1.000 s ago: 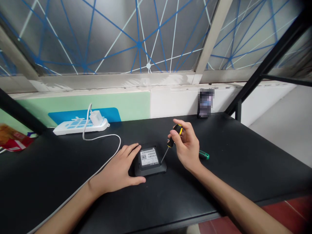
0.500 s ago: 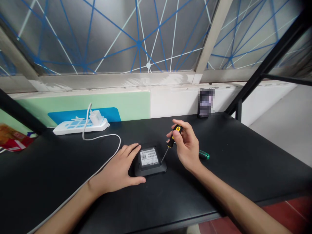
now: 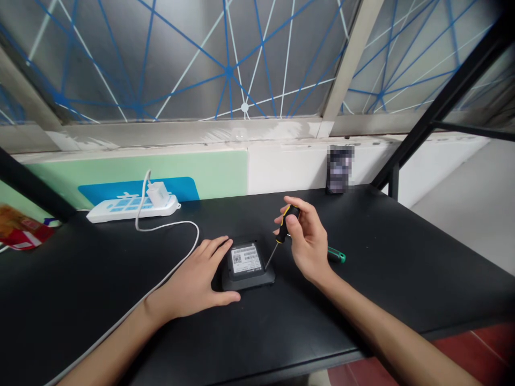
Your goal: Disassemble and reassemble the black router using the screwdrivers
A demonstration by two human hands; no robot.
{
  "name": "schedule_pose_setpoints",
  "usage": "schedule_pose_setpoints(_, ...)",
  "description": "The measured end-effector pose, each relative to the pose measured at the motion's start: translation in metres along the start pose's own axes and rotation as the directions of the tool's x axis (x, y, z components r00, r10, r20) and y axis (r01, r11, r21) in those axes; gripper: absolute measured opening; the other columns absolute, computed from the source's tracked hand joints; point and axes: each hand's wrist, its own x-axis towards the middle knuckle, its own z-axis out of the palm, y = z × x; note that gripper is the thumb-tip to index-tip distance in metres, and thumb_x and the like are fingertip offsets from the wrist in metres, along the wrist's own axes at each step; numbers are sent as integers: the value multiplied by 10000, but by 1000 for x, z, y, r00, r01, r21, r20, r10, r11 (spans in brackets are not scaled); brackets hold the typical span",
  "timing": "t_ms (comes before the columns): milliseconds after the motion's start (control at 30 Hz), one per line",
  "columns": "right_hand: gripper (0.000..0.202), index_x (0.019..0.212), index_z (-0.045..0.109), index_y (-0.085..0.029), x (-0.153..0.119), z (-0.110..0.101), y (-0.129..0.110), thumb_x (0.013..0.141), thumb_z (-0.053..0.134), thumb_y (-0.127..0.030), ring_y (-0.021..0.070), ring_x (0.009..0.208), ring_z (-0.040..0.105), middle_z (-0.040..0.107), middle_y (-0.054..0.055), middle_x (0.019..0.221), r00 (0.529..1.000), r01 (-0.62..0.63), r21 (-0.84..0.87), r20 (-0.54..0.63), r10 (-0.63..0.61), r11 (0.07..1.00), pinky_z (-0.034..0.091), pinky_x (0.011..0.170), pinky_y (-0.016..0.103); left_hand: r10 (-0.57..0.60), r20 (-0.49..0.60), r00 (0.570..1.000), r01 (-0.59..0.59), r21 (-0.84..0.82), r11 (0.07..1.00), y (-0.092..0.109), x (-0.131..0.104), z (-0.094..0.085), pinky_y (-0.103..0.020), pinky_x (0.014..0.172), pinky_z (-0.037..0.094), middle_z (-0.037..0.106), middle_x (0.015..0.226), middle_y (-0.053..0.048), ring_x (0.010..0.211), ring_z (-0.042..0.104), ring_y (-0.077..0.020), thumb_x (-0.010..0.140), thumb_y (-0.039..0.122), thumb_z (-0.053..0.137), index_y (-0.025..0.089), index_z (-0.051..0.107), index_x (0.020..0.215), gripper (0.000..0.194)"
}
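Observation:
Face down on the black table lies a flat black device (image 3: pixel 227 282) with a white printed label (image 3: pixel 246 258). My left hand (image 3: pixel 197 279) is closed about its left side, fingers at the far left corner and thumb along the front edge. In my right hand (image 3: pixel 309 241) is a screwdriver (image 3: pixel 290 214) with a black and yellow handle, pinched between thumb and fingers. It leans to the right, and its tip meets the device near the label's lower right corner. A green-handled tool (image 3: pixel 337 255) lies partly hidden behind my right hand.
A white power strip (image 3: pixel 120 210) holds a white plug (image 3: pixel 158 194), whose cable (image 3: pixel 189 225) runs forward past my left arm. A red package (image 3: pixel 26 230) sits at the far left. Against the back wall stands a blurred-out dark object (image 3: pixel 338 169).
The screwdriver has turned about its own axis: the yellow mark that faced me is now at the handle's side. My left hand and the device have stayed in place.

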Motion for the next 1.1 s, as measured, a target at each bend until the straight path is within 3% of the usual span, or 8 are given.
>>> schedule_pose_setpoints(133, 301, 1237, 666, -363, 1, 0, 1, 937, 675, -358, 151, 844, 607, 538, 17, 1022, 999, 20, -88, -37, -23, 996, 616, 646, 302, -8, 2, 1000, 8, -3, 1000, 0, 0, 0, -573, 1179, 375, 370, 1638, -181, 1473, 389, -405, 835, 679, 708, 206, 318, 1584, 969)
schedule_pose_setpoints(400, 337, 1344, 585, -351, -2, 0, 0, 1011, 536, -366, 169, 917, 673, 677, 33, 1117, 1000, -19, 34, 18, 18, 999, 620, 713, 343, 27, -44, 999, -27, -7, 1000, -2, -1, 3, -558, 1164, 388, 393, 1632, -153, 1453, 420, -404, 841, 678, 702, 258, 288, 1604, 964)
schedule_pose_setpoints(733, 432, 1429, 534, -357, -1, 0, -2, 999, 561, -319, 143, 770, 642, 712, 27, 1113, 1000, 7, -64, 23, -6, 998, 590, 698, 350, 8, -26, 1000, -8, -4, 1000, -1, 0, 3, -567, 1172, 383, 387, 1632, -165, 1462, 405, -398, 835, 691, 699, 222, 319, 1589, 966)
schedule_pose_setpoints(1100, 351, 1350, 544, -352, -8, 14, -11, 1001, 555, -313, 121, 733, 708, 684, 15, 1125, 999, -23, 142, -19, 26, 990, 647, 603, 302, 1, -51, 999, -3, -42, 999, 5, 3, 4, -589, 1160, 389, 430, 1598, -159, 1433, 423, -416, 793, 675, 739, 225, 365, 1564, 968)
